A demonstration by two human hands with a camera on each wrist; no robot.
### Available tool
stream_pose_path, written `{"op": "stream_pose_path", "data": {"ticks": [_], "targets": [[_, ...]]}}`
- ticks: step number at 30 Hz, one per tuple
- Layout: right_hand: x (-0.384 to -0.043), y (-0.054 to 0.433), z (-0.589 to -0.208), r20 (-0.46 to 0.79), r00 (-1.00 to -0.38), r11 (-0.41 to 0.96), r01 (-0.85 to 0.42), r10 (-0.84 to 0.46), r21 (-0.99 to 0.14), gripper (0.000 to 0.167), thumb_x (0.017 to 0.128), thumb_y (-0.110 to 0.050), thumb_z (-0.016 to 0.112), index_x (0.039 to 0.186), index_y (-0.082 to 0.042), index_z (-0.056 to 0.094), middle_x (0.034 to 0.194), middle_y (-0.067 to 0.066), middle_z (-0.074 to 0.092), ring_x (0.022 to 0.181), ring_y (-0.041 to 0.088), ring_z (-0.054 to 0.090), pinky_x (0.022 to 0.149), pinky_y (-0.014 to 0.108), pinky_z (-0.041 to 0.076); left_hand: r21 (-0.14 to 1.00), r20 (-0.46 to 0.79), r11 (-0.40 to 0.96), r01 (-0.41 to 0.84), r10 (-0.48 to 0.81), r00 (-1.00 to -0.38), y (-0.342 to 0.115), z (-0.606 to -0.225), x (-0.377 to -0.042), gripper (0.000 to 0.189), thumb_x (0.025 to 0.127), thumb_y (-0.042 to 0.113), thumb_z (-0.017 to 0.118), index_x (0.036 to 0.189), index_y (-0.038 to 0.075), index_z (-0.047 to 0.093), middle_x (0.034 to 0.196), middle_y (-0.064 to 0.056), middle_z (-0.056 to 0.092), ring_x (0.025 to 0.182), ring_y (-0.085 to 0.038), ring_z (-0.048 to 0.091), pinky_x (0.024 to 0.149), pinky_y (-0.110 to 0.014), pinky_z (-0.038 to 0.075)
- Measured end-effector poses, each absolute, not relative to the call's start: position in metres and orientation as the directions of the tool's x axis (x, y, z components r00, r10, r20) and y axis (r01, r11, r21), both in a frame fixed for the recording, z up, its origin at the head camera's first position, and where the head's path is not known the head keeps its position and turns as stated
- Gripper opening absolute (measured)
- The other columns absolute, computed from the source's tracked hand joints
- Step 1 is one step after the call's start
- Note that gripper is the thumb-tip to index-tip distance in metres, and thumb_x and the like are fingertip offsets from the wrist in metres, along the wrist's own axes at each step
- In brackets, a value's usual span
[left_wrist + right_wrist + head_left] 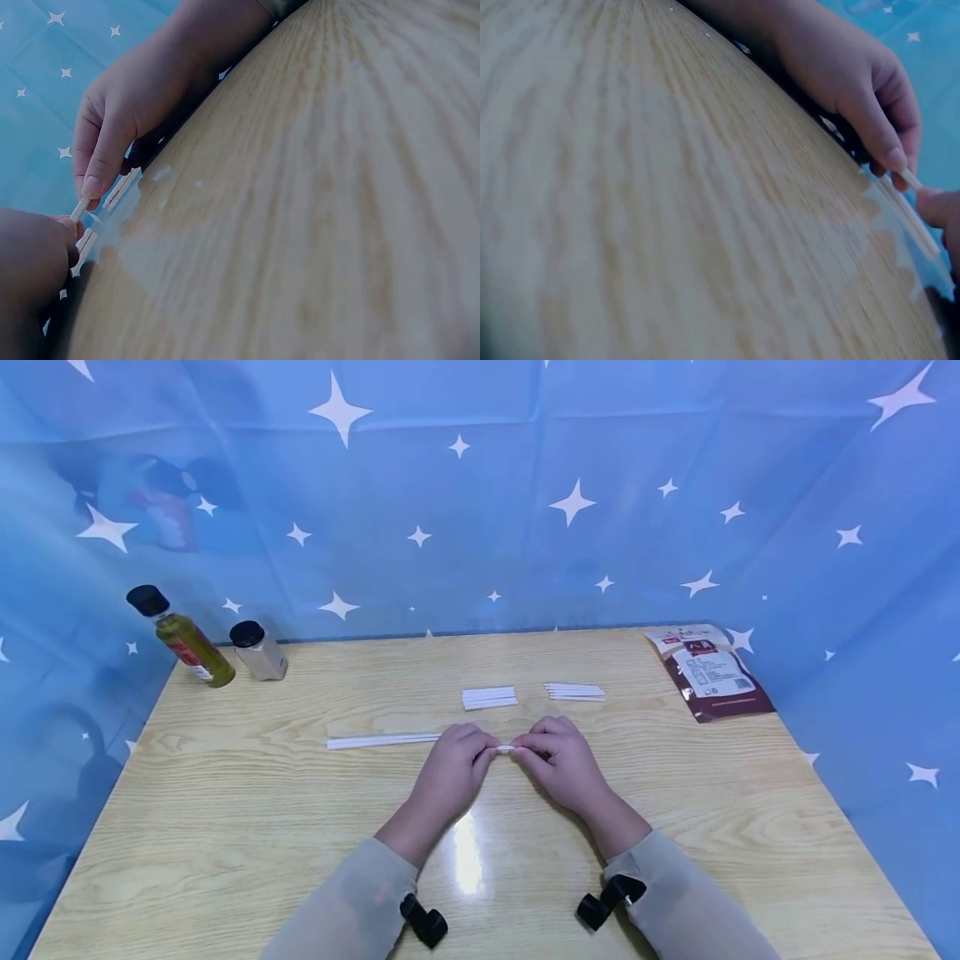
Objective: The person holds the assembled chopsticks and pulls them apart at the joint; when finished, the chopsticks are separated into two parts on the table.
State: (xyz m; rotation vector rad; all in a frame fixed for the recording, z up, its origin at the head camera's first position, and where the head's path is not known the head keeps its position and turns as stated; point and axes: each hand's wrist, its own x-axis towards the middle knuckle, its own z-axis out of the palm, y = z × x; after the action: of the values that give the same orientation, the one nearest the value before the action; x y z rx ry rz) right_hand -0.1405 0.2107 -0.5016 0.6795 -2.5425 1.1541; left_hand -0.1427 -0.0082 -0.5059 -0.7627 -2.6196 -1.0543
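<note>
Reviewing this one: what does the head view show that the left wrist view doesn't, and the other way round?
Only the head view: the bottle, jar and bag. Only the left wrist view: no extra thing that I can make out, just a low, close side look at the right hand pinching the stick. Both: that pinch, the left hand, short sticks beyond, table and backdrop.

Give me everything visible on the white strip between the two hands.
The white strip is slim and pale, its material unclear. The left hand and right hand pinch it from either side, leaving a short piece bare between them; its ends are hidden. It runs crosswise over the table; whether they touch is unclear.
</note>
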Motion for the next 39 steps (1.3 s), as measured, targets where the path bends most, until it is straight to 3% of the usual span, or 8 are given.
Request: {"op": "stream_pose_path", "data": {"ticks": [26, 39], "targets": [[-0.1450, 0.2138, -0.4995, 0.416, -0.844, 0.554, -0.535, -0.337, -0.638, 0.006, 0.093, -0.010, 0.085, 0.099, -0.009, 0.086, 0.089, -0.006, 0.068, 0.088, 0.016, 0.057, 0.073, 0.034, 0.048, 0.619, 0.334, 0.604, 0.502, 0.376, -0.865, -0.0087, -0.5031, -0.1443, 0.009, 0.102, 0.014, 0.074, 0.107, 0.011, 0.081, 0.104, 0.002, 0.075, 0.101, -0.019, 0.065, 0.091, -0.035, 0.055], [-0.1433, 0.2176, -0.5025, 0.438, -0.831, 0.549, -0.556, -0.345, -0.624, 0.007, 0.092, -0.009, 0.085, 0.099, -0.010, 0.086, 0.089, -0.008, 0.067, 0.086, 0.015, 0.054, 0.071, 0.033, 0.046, 0.615, 0.375, 0.585, 0.529, 0.373, -0.849, -0.0072, -0.5082, -0.1423, 0.007, 0.101, 0.014, 0.075, 0.105, 0.011, 0.080, 0.102, 0.003, 0.074, 0.099, -0.017, 0.064, 0.088, -0.033, 0.055]]}}
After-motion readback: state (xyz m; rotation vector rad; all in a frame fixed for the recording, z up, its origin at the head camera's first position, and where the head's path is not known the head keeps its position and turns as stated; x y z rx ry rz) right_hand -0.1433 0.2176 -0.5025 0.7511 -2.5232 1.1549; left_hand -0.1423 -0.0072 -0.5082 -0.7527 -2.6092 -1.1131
